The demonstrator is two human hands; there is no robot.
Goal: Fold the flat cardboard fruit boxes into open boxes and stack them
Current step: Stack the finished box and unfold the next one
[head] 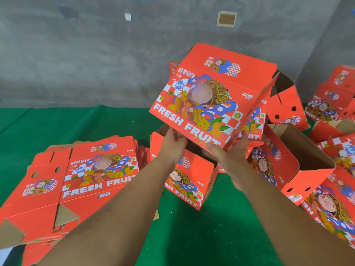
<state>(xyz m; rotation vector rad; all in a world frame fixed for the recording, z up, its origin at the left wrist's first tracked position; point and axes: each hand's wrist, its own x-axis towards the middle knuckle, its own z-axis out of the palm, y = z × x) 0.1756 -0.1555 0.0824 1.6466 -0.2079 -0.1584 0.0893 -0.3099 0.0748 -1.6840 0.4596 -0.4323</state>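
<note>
1. Both hands lift red printed cardboard fruit box [207, 100] over open box [184, 177] on green surface [96, 121]; likely stacking
2. Left hand [175, 140], right hand [230, 146] grip its bottom edge
3. Flat red box pile [76, 179] waits left

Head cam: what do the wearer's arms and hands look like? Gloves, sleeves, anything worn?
Both forearms are bare as far as the frame shows, no sleeves in view. The left hand and right hand wear no gloves. No watch, bands or rings are visible on the parts shown.
</note>
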